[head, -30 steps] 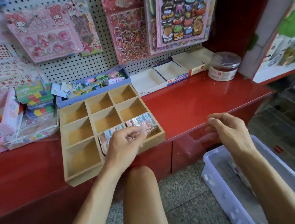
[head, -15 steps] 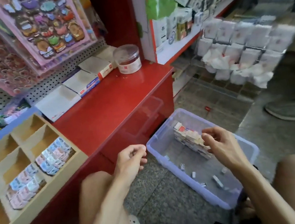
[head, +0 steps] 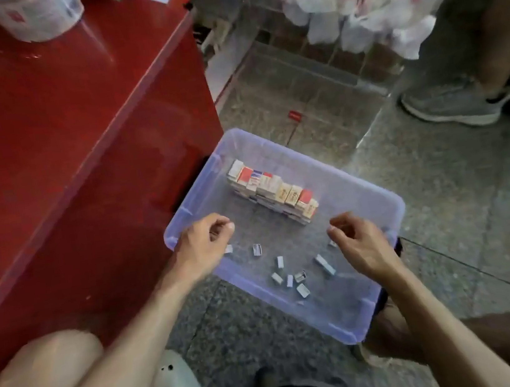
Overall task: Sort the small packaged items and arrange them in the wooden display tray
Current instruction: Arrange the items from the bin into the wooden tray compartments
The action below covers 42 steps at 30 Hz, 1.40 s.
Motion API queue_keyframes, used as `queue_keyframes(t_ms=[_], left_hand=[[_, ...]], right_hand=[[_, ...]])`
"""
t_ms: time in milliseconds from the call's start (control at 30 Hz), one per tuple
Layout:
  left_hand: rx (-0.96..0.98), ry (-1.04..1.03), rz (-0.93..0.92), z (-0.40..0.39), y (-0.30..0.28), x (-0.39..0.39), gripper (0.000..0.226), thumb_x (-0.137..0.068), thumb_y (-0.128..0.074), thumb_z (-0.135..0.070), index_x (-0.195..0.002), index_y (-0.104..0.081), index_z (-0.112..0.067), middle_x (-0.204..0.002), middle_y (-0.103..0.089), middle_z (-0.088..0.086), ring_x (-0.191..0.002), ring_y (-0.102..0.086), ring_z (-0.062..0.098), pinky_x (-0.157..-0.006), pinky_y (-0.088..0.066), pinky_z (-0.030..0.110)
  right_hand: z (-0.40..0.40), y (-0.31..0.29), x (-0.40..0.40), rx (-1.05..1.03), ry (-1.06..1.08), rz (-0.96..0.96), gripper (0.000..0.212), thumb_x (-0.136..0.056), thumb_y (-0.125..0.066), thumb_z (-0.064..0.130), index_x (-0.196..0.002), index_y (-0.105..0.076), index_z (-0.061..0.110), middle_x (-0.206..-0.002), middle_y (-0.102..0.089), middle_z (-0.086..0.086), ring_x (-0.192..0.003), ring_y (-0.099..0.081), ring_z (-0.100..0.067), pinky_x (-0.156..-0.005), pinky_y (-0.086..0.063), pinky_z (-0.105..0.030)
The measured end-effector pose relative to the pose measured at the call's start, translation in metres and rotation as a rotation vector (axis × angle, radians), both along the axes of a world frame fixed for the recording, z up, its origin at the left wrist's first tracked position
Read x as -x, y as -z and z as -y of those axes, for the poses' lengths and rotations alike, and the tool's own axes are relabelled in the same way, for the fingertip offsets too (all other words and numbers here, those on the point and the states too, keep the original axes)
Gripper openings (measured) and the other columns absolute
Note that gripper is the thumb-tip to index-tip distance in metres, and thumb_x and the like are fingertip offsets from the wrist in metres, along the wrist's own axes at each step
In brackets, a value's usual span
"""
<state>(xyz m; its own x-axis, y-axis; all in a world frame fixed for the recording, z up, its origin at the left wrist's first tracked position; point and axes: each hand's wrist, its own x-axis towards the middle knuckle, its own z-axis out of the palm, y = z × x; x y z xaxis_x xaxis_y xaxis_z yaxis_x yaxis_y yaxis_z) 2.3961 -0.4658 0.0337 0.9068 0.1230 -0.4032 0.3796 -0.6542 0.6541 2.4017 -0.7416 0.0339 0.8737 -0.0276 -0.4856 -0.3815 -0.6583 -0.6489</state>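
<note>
Translucent lilac plastic forms the bin [head: 375, 199] that sits on the speckled stone floor [head: 464, 196] beside the red surface [head: 51, 130] in the head view. Inside it, a stacked block of small packaged items [head: 275, 195] stands near the far wall, and loose small packets [head: 295, 278] lie scattered on the bin's bottom nearer the person. The left hand [head: 204, 249] hovers over the bin's left rim, its grip loosely curled and grasping nothing. The right hand [head: 360, 244] hangs over the right side of the bin, fingers likewise loosely curled with nothing between them. The wooden display tray is out of frame. A clear round jar [head: 38, 13] stands on the red surface at the top left. White plastic bags [head: 365, 10] hang beyond, and another person's grey shoe [head: 454, 106] rests on the floor at right.
</note>
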Motion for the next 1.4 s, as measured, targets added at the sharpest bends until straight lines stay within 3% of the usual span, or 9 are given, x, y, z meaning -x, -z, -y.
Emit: queue_keyframes(t_ms=[100, 200, 333, 533, 667, 867, 1067, 1233, 1400], left_hand=[[-0.091, 0.1, 0.0, -0.006, 0.038, -0.015, 0.021, -0.095, -0.059, -0.032, -0.103, -0.068, -0.015, -0.095, -0.07, 0.001, -0.088, -0.067, 0.021, -0.085, -0.053, 0.04], [-0.203, 0.262, 0.019, -0.009, 0.063, -0.01, 0.037, -0.092, -0.046, -0.048, -0.103, -0.066, -0.019, -0.097, -0.066, -0.001, -0.095, -0.065, 0.024, -0.081, -0.052, 0.041], [-0.445, 0.344, 0.103, -0.009, 0.08, 0.001, 0.036, -0.093, -0.042, -0.049, -0.102, -0.066, -0.023, -0.099, -0.066, -0.002, -0.098, -0.064, 0.025, -0.069, -0.05, 0.038], [-0.453, 0.268, 0.217, -0.007, 0.088, 0.002, 0.035, -0.092, -0.043, -0.044, -0.098, -0.067, -0.018, -0.086, -0.069, 0.004, -0.083, -0.065, 0.032, -0.059, -0.047, 0.039], [-0.453, 0.257, 0.231, -0.005, 0.089, 0.002, 0.033, -0.093, -0.045, -0.042, -0.095, -0.066, -0.017, -0.084, -0.068, 0.006, -0.081, -0.064, 0.033, -0.058, -0.043, 0.04], [-0.452, 0.248, 0.235, -0.007, 0.093, 0.003, 0.035, -0.092, -0.044, -0.045, -0.096, -0.065, -0.018, -0.084, -0.068, 0.006, -0.08, -0.063, 0.032, -0.057, -0.044, 0.04], [-0.423, 0.234, 0.266, -0.006, 0.093, 0.003, 0.033, -0.091, -0.045, -0.043, -0.097, -0.066, -0.018, -0.084, -0.068, 0.002, -0.081, -0.064, 0.03, -0.061, -0.047, 0.042], [-0.429, 0.22, 0.259, -0.006, 0.092, 0.003, 0.027, -0.091, -0.048, -0.039, -0.096, -0.064, -0.018, -0.086, -0.067, 0.001, -0.082, -0.063, 0.028, -0.063, -0.048, 0.042], [-0.414, 0.211, 0.34, -0.012, 0.086, 0.002, 0.023, -0.094, -0.053, -0.029, -0.094, -0.067, -0.01, -0.087, -0.066, 0.005, -0.084, -0.061, 0.027, -0.069, -0.048, 0.041]], right_hand=[[-0.008, 0.047, -0.016, 0.041, -0.067, -0.09, 0.024, -0.099, -0.057, 0.021, -0.116, -0.065, 0.006, -0.09, -0.067, -0.002, -0.072, -0.059, -0.011, -0.064, -0.043, -0.02], [-0.014, 0.094, -0.026, 0.099, -0.177, -0.196, 0.037, -0.097, -0.057, 0.022, -0.128, -0.062, 0.002, -0.12, -0.068, -0.015, -0.102, -0.063, -0.024, -0.079, -0.039, -0.023], [-0.015, 0.14, -0.032, 0.222, -0.246, -0.295, 0.048, -0.096, -0.059, 0.028, -0.14, -0.052, 0.01, -0.141, -0.048, -0.023, -0.128, -0.049, -0.039, -0.11, -0.037, -0.038], [-0.01, 0.187, -0.04, 0.428, -0.129, -0.461, 0.063, -0.091, -0.062, 0.039, -0.145, -0.044, 0.014, -0.147, -0.036, -0.022, -0.132, -0.041, -0.043, -0.111, -0.036, -0.042], [-0.03, 0.199, -0.008, 0.258, -0.056, -0.563, 0.054, -0.082, -0.066, 0.036, -0.129, -0.061, 0.011, -0.132, -0.05, -0.023, -0.121, -0.054, -0.038, -0.101, -0.045, -0.032], [-0.042, 0.208, 0.027, 0.17, 0.08, -0.528, 0.059, -0.088, -0.066, 0.029, -0.143, -0.049, 0.019, -0.14, -0.039, -0.017, -0.118, -0.057, -0.035, -0.105, -0.047, -0.033], [-0.073, 0.216, 0.024, -0.007, -0.089, -0.516, 0.066, -0.083, -0.076, 0.026, -0.142, -0.047, 0.02, -0.133, -0.04, -0.008, -0.103, -0.05, -0.017, -0.077, -0.033, -0.008], [-0.115, 0.228, 0.002, -0.153, -0.077, -0.415, 0.075, -0.075, -0.08, 0.017, -0.142, -0.047, 0.026, -0.132, -0.04, -0.007, -0.1, -0.059, -0.018, -0.085, -0.048, -0.019], [-0.125, 0.229, -0.01, -0.162, -0.034, -0.299, 0.085, -0.078, -0.08, 0.026, -0.15, -0.034, 0.023, -0.137, -0.032, -0.011, -0.114, -0.05, -0.025, -0.1, -0.048, -0.034]])
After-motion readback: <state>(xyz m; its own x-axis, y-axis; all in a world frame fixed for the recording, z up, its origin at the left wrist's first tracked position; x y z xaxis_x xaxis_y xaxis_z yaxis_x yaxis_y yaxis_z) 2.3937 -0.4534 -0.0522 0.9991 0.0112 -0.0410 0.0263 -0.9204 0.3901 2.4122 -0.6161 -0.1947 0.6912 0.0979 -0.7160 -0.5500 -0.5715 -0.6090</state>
